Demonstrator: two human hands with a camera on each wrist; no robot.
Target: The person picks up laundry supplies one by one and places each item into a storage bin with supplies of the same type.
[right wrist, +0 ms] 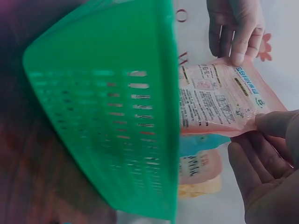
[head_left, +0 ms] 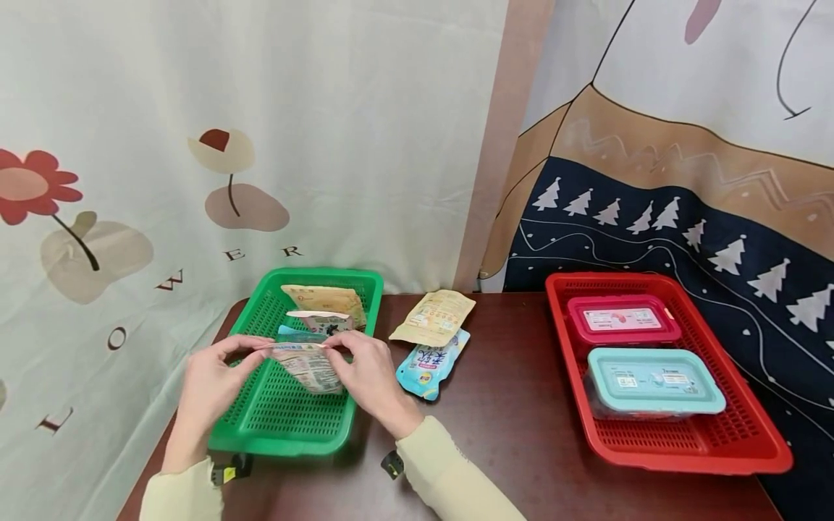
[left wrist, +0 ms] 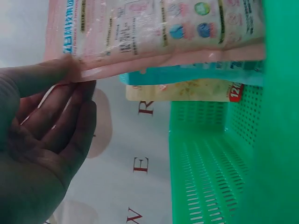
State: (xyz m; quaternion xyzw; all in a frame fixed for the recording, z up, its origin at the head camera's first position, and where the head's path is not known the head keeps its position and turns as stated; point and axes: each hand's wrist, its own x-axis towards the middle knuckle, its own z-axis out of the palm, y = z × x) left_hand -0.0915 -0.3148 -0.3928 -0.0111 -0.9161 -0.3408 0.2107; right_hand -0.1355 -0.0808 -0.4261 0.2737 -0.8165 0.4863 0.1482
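Between both hands is a pink plastic pouch [head_left: 313, 369] with printed text, upright in the green basket [head_left: 280, 441]. My left hand [head_left: 218, 376] pinches its top left corner between thumb and fingers. At the opposite top corner, my right hand [head_left: 368, 373] pinches it the same way, seen also in the right wrist view. Just behind it stands a blue pouch [left wrist: 187, 73], mostly covered. Farther back in the basket are a pink-and-dark pouch [head_left: 326, 323] and a tan pouch [head_left: 326, 298], both upright. The pouch's lower end reaches down inside the basket.
Right of the green basket, a cream pouch [head_left: 435, 318] lies partly over a light blue pouch [head_left: 426, 369] on the brown table [head_left: 502, 434]. A red basket [head_left: 691, 463] at the right holds a pink-lidded box [head_left: 622, 320] and a blue-lidded box [head_left: 654, 382]. A printed curtain [head_left: 391, 145] hangs behind.
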